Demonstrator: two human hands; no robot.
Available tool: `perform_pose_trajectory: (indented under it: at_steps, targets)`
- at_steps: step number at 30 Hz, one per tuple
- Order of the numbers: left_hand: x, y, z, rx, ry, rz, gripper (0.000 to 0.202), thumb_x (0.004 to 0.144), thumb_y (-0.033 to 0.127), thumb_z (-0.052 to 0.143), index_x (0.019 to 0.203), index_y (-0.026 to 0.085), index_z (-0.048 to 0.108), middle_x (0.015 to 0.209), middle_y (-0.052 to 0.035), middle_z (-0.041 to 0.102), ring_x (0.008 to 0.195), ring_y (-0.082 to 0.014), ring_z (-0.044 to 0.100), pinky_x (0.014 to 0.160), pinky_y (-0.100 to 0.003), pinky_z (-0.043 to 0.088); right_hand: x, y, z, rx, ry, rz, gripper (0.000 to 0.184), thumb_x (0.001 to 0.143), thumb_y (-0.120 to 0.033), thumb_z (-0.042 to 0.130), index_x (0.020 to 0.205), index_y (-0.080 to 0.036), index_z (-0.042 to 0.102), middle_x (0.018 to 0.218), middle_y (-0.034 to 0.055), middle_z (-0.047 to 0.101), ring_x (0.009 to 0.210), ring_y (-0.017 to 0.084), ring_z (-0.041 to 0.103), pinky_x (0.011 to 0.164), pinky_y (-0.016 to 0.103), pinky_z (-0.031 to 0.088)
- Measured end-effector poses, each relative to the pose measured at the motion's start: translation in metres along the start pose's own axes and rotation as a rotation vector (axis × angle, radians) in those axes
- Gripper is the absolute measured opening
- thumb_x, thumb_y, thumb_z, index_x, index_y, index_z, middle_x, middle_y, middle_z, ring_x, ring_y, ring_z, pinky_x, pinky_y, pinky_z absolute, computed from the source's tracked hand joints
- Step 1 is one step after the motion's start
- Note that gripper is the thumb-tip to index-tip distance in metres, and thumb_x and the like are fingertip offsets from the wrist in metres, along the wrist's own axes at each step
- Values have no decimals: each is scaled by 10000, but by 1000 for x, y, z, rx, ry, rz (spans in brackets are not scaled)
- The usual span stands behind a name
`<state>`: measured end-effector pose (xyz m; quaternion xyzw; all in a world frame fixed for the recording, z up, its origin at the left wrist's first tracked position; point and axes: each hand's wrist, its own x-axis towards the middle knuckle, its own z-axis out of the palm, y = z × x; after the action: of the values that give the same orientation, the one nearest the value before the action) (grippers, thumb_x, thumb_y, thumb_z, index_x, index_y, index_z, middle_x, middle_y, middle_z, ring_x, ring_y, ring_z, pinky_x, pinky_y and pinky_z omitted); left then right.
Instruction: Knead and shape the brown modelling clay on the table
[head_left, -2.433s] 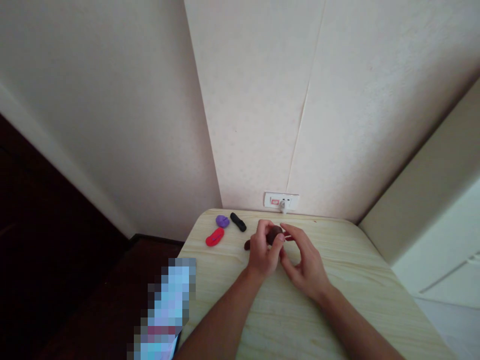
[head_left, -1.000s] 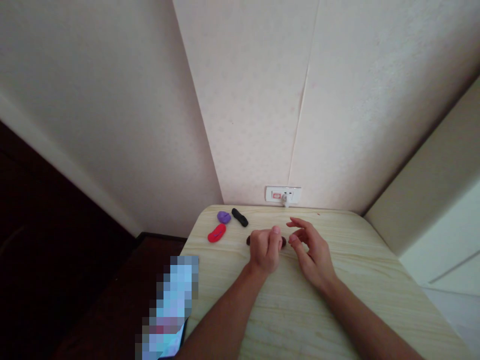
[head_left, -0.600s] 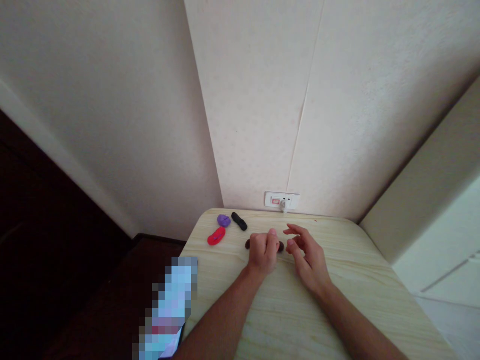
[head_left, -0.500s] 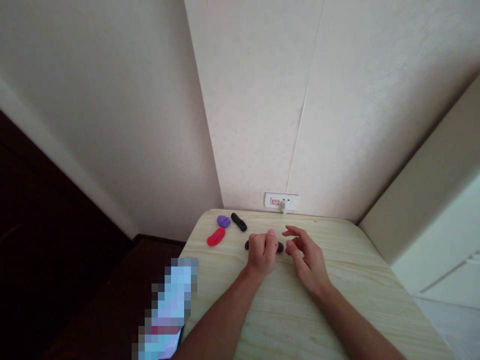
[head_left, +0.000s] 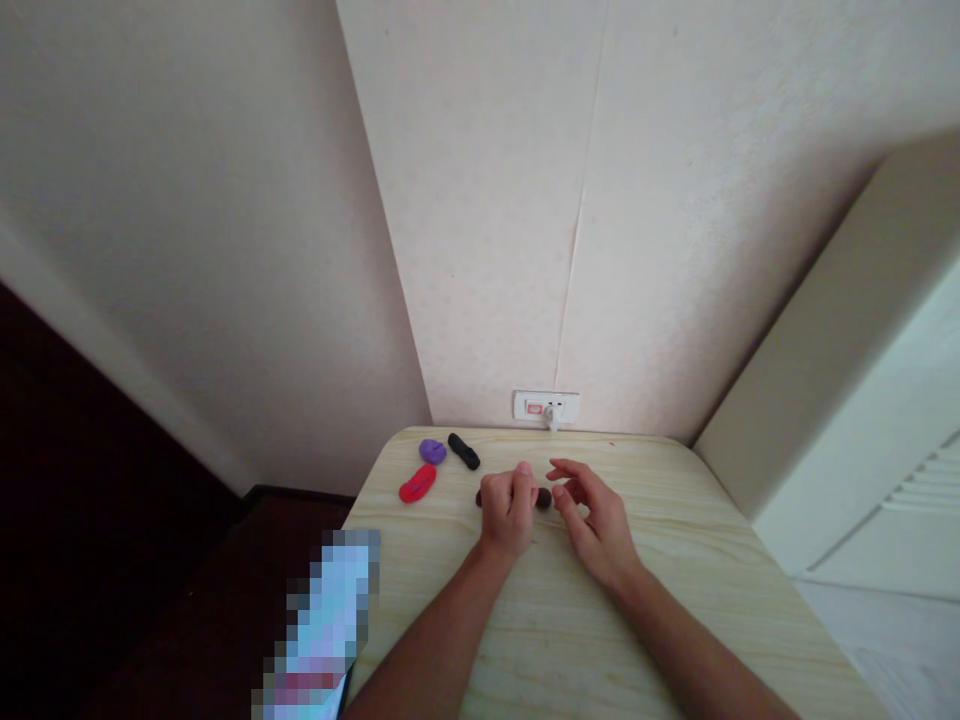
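Note:
A dark brown clay roll (head_left: pixel 543 497) lies on the pale wooden table (head_left: pixel 675 560), mostly hidden under my left hand (head_left: pixel 508 512). That hand is curled into a loose fist pressing down on the roll, with only the roll's two ends showing at either side. My right hand (head_left: pixel 589 515) hovers just to the right of the roll, fingers apart and slightly bent, holding nothing. A red clay piece (head_left: pixel 417 484), a purple lump (head_left: pixel 432 451) and a black roll (head_left: pixel 463 450) lie at the table's far left.
A wall socket (head_left: pixel 545 406) with a plug sits at the back edge of the table. A blurred-out object (head_left: pixel 322 630) lies at the table's left edge. The floor to the left is dark. A white cabinet (head_left: pixel 862 440) stands at the right.
My left hand brought the brown clay down from a two-handed hold onto the table and now presses on it. My right hand let go and stays beside it. The camera shifted slightly.

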<state>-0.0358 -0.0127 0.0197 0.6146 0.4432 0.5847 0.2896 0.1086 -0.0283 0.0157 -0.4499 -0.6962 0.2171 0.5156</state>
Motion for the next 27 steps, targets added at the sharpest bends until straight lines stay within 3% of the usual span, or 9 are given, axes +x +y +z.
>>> perform_pose_trajectory:
  at_steps: [4,9,12,17,22,27]
  targets:
    - [-1,-3,0,-139,43,-4,547,1031,499,385,576,206,463,516,22,427,496,-120,406,523,-287,300,1,1,1,-17,19,-30,268,1002,-309,544,1236,-205,622,1049,102,742,806,188,718,597,278,597]
    - [-3,-7,2,-362,-11,6,334,996,508,470,874,205,540,658,21,568,532,-123,486,504,-248,384,1,1,2,-6,32,-50,302,982,-259,553,1280,-220,586,1120,108,700,821,182,692,642,303,620]
    - [-2,-6,3,-321,-12,-3,258,996,465,502,975,211,540,729,11,613,581,-133,556,538,-246,454,1,0,4,-9,32,-54,425,951,-221,575,1372,-240,523,1245,128,649,852,187,673,611,300,615]
    - [-1,-5,4,-99,30,-7,198,936,373,646,964,216,530,756,10,624,628,-139,604,613,-253,484,1,0,5,-50,0,-173,675,871,-153,634,1503,-266,424,1332,145,577,955,219,657,713,351,636]
    - [-1,-6,5,18,39,1,256,876,351,715,923,227,497,639,67,508,564,-120,504,559,-232,404,2,1,3,-117,-106,-278,875,796,-101,695,1578,-296,357,1467,149,496,1339,314,552,1054,479,571]
    - [-2,-1,5,7,8,-24,286,856,353,717,858,234,457,582,90,457,508,-101,427,502,-217,327,2,3,1,-168,-144,-320,829,811,-53,669,1546,-354,430,1498,129,491,1245,290,620,988,455,610]
